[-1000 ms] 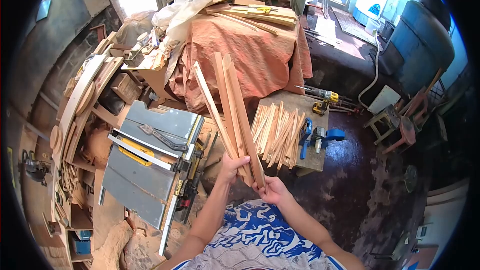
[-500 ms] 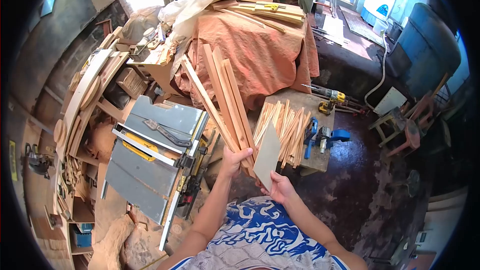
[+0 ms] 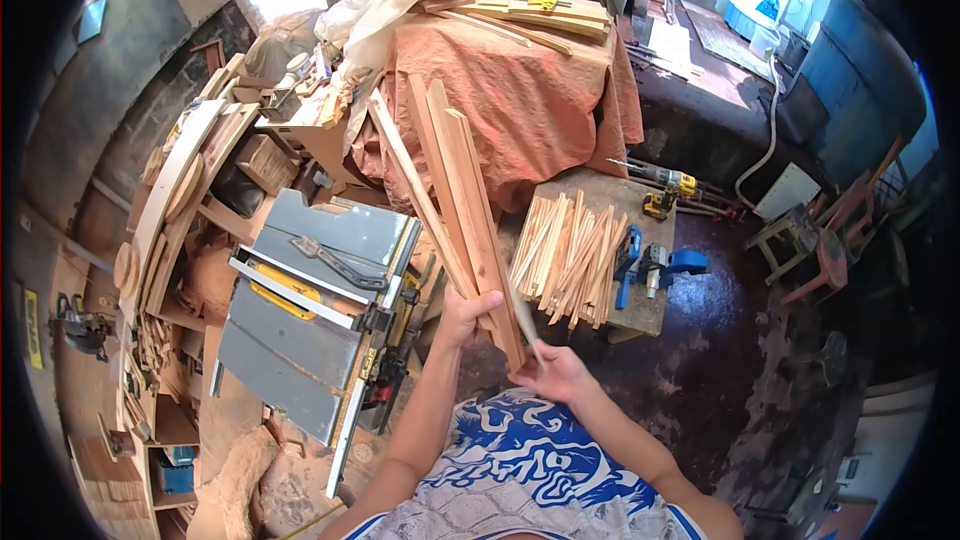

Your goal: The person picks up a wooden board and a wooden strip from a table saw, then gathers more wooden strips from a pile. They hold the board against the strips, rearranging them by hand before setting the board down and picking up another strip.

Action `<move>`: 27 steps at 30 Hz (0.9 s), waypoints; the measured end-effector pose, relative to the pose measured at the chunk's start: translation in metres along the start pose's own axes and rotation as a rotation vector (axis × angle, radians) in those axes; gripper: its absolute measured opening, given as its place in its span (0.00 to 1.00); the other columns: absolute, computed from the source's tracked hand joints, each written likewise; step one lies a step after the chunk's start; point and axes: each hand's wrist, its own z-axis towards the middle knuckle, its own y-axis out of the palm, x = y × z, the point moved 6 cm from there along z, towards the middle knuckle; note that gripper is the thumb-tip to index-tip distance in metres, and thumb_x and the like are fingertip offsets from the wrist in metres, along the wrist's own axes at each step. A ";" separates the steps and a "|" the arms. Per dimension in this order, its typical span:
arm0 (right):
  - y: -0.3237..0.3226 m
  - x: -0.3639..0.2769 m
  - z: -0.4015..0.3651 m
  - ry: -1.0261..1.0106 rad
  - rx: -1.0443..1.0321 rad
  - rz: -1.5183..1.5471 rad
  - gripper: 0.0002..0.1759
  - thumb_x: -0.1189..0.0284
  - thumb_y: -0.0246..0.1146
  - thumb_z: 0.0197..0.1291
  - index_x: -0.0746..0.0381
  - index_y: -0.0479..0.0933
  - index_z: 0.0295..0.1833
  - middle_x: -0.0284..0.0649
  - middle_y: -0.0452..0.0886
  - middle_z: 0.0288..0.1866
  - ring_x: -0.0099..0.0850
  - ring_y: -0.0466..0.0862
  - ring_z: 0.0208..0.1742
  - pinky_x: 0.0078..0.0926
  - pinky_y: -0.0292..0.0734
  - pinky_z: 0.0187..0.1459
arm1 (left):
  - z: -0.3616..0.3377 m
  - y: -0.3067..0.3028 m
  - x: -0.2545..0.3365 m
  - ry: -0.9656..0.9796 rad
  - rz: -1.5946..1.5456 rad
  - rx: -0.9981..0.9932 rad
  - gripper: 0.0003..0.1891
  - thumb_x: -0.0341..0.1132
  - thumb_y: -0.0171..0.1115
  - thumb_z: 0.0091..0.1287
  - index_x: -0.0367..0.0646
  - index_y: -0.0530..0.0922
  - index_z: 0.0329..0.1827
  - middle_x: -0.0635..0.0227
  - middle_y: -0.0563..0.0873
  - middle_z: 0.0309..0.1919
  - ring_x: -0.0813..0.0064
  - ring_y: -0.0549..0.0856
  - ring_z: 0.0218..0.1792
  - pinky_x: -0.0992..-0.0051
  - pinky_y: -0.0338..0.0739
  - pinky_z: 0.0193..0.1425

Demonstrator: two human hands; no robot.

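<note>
My left hand [image 3: 468, 317] is closed round several long wooden strips [image 3: 455, 180], which fan out upward and away from me. In my right hand [image 3: 556, 374] is a thin pale board [image 3: 524, 318], now turned nearly edge-on and close beside the strips. The right fingertips are at the lower ends of the strips. Past that hand, a loose pile of thin wooden sticks [image 3: 567, 255] lies on a low worktable [image 3: 640, 318]. A table saw [image 3: 300, 330] with a grey top stands to the left of my left hand.
A yellow drill [image 3: 672, 182] and blue clamp-like tools [image 3: 628, 265] lie at the low table's right side. Behind, an orange-brown cloth [image 3: 480, 110] covers a stack topped with boards [image 3: 540, 20]. Stools [image 3: 815, 265] stand at right; offcuts and shelves line the left.
The pale board has rotated from showing its broad face to nearly edge-on, and moved closer to the strips. My left hand keeps its hold on the strips.
</note>
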 end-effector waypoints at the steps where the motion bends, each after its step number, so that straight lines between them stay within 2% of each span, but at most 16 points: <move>1: -0.017 -0.015 0.000 -0.117 0.028 -0.080 0.19 0.62 0.52 0.80 0.64 0.74 0.65 0.48 0.83 0.57 0.39 0.85 0.58 0.48 0.88 0.49 | 0.001 -0.005 0.001 0.032 -0.004 0.039 0.30 0.32 0.78 0.58 0.35 0.76 0.63 0.62 0.87 0.49 0.71 0.88 0.47 0.69 0.85 0.55; 2: -0.034 -0.039 -0.008 -0.382 0.186 -0.241 0.18 0.62 0.52 0.80 0.61 0.73 0.65 0.44 0.85 0.52 0.37 0.88 0.51 0.44 0.89 0.42 | 0.003 -0.009 0.002 0.068 -0.011 0.076 0.28 0.31 0.79 0.60 0.36 0.77 0.61 0.65 0.86 0.47 0.72 0.87 0.47 0.71 0.84 0.54; 3: -0.021 -0.064 -0.026 -0.555 0.164 -0.329 0.16 0.62 0.54 0.80 0.60 0.72 0.64 0.41 0.86 0.50 0.33 0.88 0.41 0.35 0.87 0.31 | 0.006 -0.011 0.002 0.071 -0.007 0.071 0.28 0.31 0.79 0.60 0.36 0.77 0.61 0.65 0.86 0.47 0.72 0.87 0.47 0.71 0.84 0.54; 4: -0.010 -0.085 -0.044 -0.732 0.223 -0.413 0.17 0.66 0.53 0.80 0.62 0.71 0.66 0.41 0.87 0.48 0.28 0.88 0.34 0.24 0.80 0.21 | 0.006 -0.015 0.000 0.052 0.017 0.073 0.28 0.31 0.78 0.60 0.36 0.77 0.62 0.66 0.86 0.47 0.73 0.87 0.47 0.71 0.84 0.53; 6: 0.034 -0.119 -0.081 -0.935 0.133 -0.650 0.18 0.70 0.53 0.78 0.65 0.70 0.67 0.40 0.86 0.45 0.24 0.86 0.29 0.20 0.75 0.17 | 0.004 -0.021 -0.008 -0.004 0.032 0.059 0.27 0.33 0.77 0.62 0.36 0.76 0.62 0.65 0.86 0.47 0.74 0.86 0.46 0.72 0.84 0.51; 7: 0.071 -0.129 -0.106 -1.012 0.079 -0.837 0.22 0.73 0.53 0.76 0.67 0.68 0.71 0.41 0.85 0.51 0.25 0.87 0.40 0.23 0.84 0.33 | 0.003 -0.022 -0.014 -0.024 0.044 0.044 0.27 0.33 0.77 0.62 0.36 0.76 0.62 0.65 0.86 0.47 0.74 0.86 0.46 0.72 0.84 0.51; 8: 0.099 -0.137 -0.114 -1.247 0.079 -0.899 0.26 0.76 0.53 0.75 0.70 0.65 0.75 0.44 0.82 0.59 0.29 0.85 0.56 0.26 0.81 0.57 | 0.005 -0.021 -0.020 -0.033 0.064 0.047 0.26 0.33 0.77 0.63 0.36 0.76 0.62 0.65 0.86 0.47 0.74 0.86 0.45 0.72 0.84 0.49; 9: 0.117 -0.142 -0.117 -1.242 0.095 -1.006 0.30 0.77 0.54 0.74 0.71 0.61 0.79 0.50 0.76 0.69 0.35 0.77 0.70 0.33 0.68 0.73 | 0.009 -0.018 -0.022 -0.037 0.083 0.044 0.25 0.33 0.76 0.64 0.36 0.76 0.61 0.65 0.86 0.46 0.74 0.87 0.44 0.72 0.84 0.48; 10: 0.137 -0.146 -0.122 -1.413 0.174 -1.157 0.33 0.77 0.53 0.73 0.72 0.57 0.81 0.54 0.74 0.73 0.41 0.75 0.74 0.36 0.65 0.75 | 0.011 -0.012 -0.025 -0.047 0.093 0.020 0.25 0.33 0.76 0.64 0.36 0.76 0.61 0.65 0.86 0.46 0.74 0.87 0.44 0.72 0.84 0.48; 11: 0.149 -0.148 -0.124 -1.421 0.261 -1.229 0.36 0.77 0.53 0.73 0.72 0.52 0.83 0.58 0.70 0.77 0.45 0.72 0.78 0.37 0.63 0.77 | 0.011 -0.006 -0.025 -0.009 0.100 0.030 0.25 0.33 0.76 0.64 0.35 0.77 0.60 0.65 0.86 0.45 0.74 0.87 0.42 0.73 0.85 0.47; 13: 0.156 -0.162 -0.113 -1.491 0.281 -1.228 0.39 0.77 0.53 0.73 0.70 0.49 0.85 0.60 0.68 0.79 0.46 0.69 0.80 0.37 0.62 0.78 | 0.011 -0.002 -0.022 0.032 0.106 0.039 0.24 0.34 0.76 0.64 0.35 0.77 0.60 0.66 0.86 0.44 0.74 0.87 0.41 0.73 0.85 0.45; 15: 0.161 -0.174 -0.110 -1.477 0.258 -1.193 0.39 0.77 0.53 0.72 0.70 0.47 0.85 0.60 0.67 0.80 0.46 0.69 0.81 0.37 0.61 0.78 | 0.009 -0.004 -0.023 -0.058 0.119 0.001 0.31 0.36 0.77 0.62 0.34 0.73 0.65 0.62 0.86 0.49 0.71 0.88 0.47 0.68 0.86 0.54; 16: 0.162 -0.180 -0.108 -1.463 0.229 -1.160 0.40 0.77 0.53 0.72 0.69 0.46 0.86 0.60 0.66 0.80 0.46 0.68 0.81 0.37 0.61 0.78 | 0.010 -0.004 -0.023 -0.059 0.122 -0.007 0.31 0.36 0.77 0.62 0.34 0.73 0.65 0.62 0.86 0.49 0.71 0.88 0.47 0.68 0.86 0.54; 21: 0.169 -0.192 -0.109 -1.474 0.197 -1.169 0.40 0.77 0.52 0.72 0.69 0.46 0.86 0.59 0.66 0.80 0.45 0.69 0.81 0.36 0.60 0.79 | 0.008 -0.006 -0.028 -0.060 0.144 0.004 0.29 0.36 0.77 0.63 0.34 0.74 0.64 0.63 0.86 0.46 0.72 0.88 0.43 0.71 0.87 0.50; 27: 0.171 -0.194 -0.109 -1.470 0.186 -1.176 0.41 0.76 0.52 0.72 0.68 0.46 0.86 0.58 0.66 0.80 0.44 0.68 0.81 0.35 0.60 0.78 | 0.009 -0.001 -0.024 -0.069 0.111 -0.008 0.29 0.35 0.76 0.63 0.34 0.74 0.64 0.63 0.86 0.46 0.72 0.88 0.43 0.71 0.87 0.49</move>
